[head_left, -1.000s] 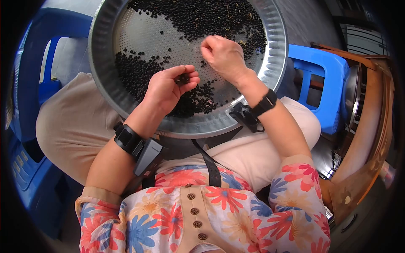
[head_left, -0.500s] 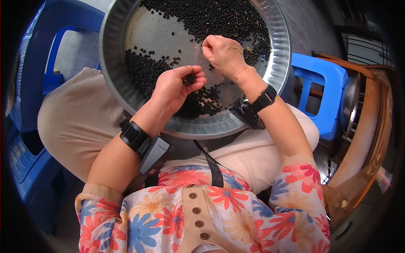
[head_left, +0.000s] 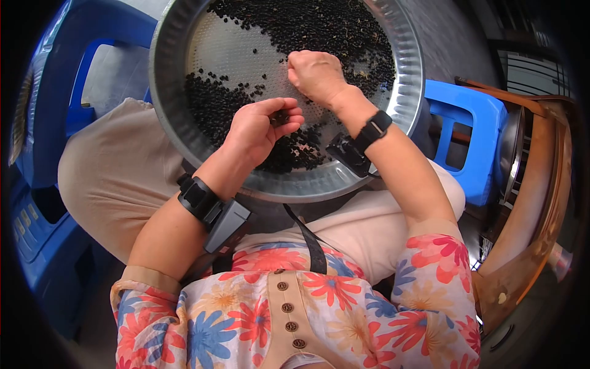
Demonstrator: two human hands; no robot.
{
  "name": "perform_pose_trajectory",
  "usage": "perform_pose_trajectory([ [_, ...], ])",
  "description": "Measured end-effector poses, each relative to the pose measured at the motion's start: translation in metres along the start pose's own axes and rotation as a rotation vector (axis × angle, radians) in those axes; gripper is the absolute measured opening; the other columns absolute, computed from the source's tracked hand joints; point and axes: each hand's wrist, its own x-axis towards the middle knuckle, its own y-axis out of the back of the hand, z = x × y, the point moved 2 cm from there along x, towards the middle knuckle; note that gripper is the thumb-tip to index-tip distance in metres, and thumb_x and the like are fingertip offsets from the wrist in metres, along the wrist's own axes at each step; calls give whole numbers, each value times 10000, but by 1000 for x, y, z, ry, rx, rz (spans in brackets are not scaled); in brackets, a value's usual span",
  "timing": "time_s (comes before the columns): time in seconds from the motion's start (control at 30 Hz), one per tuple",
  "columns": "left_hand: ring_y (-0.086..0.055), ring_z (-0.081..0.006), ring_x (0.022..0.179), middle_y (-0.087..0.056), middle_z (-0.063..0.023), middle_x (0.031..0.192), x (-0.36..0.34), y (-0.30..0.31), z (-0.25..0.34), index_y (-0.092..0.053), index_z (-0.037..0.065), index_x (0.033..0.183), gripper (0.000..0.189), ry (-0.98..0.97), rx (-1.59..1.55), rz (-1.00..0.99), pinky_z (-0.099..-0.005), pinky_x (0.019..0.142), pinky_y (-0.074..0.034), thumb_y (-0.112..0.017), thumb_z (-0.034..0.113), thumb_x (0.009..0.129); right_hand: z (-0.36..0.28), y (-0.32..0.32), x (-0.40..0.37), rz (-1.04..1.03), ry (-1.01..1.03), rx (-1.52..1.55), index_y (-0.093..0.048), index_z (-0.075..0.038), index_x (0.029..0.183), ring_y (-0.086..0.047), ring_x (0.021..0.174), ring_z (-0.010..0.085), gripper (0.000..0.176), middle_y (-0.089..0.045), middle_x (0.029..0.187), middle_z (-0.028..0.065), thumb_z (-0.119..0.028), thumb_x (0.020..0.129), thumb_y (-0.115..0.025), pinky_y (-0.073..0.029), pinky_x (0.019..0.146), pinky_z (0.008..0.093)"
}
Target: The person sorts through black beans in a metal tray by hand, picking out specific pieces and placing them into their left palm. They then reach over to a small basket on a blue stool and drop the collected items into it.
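Note:
A round metal pan [head_left: 407, 80] with a perforated bottom holds many small black berries [head_left: 307, 24], heaped at the far side and at the near left. Above the near-left heap my left hand [head_left: 261, 125] is cupped, palm turned up, with a few dark berries between its curled fingers. My right hand [head_left: 316, 75] hovers over the middle of the pan by the edge of the far heap, its fingers curled in a pinch. Whatever its fingertips hold is hidden. Each wrist wears a black strap with a device.
On the left stands a blue plastic stool [head_left: 61, 80]; another blue stool [head_left: 473, 117] is right of the pan. Farther right are a wooden frame [head_left: 522, 203] and a metal rack. The pan sits by my crossed legs [head_left: 110, 178].
My right hand has moved slightly left over the pan, with its forearm. My left hand and the pan have shifted very slightly right in view.

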Motion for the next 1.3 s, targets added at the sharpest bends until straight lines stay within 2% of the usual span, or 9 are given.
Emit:
perform_pose_trajectory([
  [0.07, -620, -213, 767, -599, -156, 879, 0, 1, -1, -545, -97, 987, 241, -2, -7, 2, -276, 682, -543, -450, 108, 902, 5, 4, -8, 3, -72, 127, -598, -71, 778, -607, 719, 282, 119, -619, 763, 107, -180, 779, -548, -480, 635, 390],
  [0.2, -620, -213, 766, -599, -158, 883, 0, 4, -3, -547, -96, 987, 242, 8, -14, 0, -276, 681, -543, -447, 107, 903, 3, 3, -22, 14, -43, 210, -597, -73, 774, -605, 703, 289, 127, -622, 754, 105, -189, 789, -548, -481, 625, 384],
  [0.63, -616, -212, 765, -598, -158, 887, 0, 0, -1, -549, -95, 983, 242, -7, 19, -20, -277, 685, -540, -443, 107, 903, 0, 0, -19, 21, 18, 85, -582, -75, 789, -602, 696, 285, 106, -605, 740, 102, -171, 793, -537, -481, 612, 383],
  [0.7, -615, -214, 758, -595, -152, 892, -2, 0, 1, -551, -94, 980, 239, -17, 17, -3, -281, 687, -539, -443, 104, 901, 4, 11, -26, 41, -113, 243, -572, -76, 753, -603, 687, 277, 119, -601, 718, 102, -185, 792, -543, -478, 621, 379],
  [0.83, -609, -206, 781, -591, -141, 899, -1, 0, -2, -555, -86, 973, 232, -19, 5, -31, -285, 689, -538, -439, 101, 898, -24, 40, -53, 95, -35, 369, -572, -84, 736, -603, 676, 265, 127, -596, 698, 93, -201, 784, -559, -469, 617, 380],
  [0.9, -600, -194, 803, -588, -121, 886, -4, -4, -3, -565, -69, 959, 226, -40, -26, -52, -291, 693, -540, -432, 102, 897, -38, 42, -64, 31, 141, 190, -585, -96, 753, -598, 668, 255, 119, -591, 686, 81, -211, 777, -575, -462, 612, 372],
  [1.03, -592, -186, 794, -580, -97, 859, -10, -8, 2, -578, -49, 933, 226, -41, -24, -80, -300, 688, -543, -416, 105, 900, -37, 54, -73, 122, 96, 234, -616, -116, 856, -588, 701, 258, 106, -583, 722, 66, -169, 771, -583, -458, 630, 358],
  [1.17, -601, -226, 781, -587, -149, 860, -23, -15, 22, -567, -76, 936, 210, -105, -113, -124, -314, 688, -553, -444, 88, 891, -46, 88, -71, 123, 98, 324, -599, -142, 1005, -581, 774, 260, 242, -585, 829, 74, -118, 769, -553, -462, 673, 378],
  [1.3, -616, -241, 800, -596, -179, 885, -60, -18, 80, -550, -89, 936, 188, -269, -219, -246, -308, 695, -556, -461, 68, 884, -59, 127, -67, 195, -70, 649, -565, -70, 1053, -566, 661, 214, 301, -572, 822, 86, -23, 758, -531, -450, 611, 327],
])
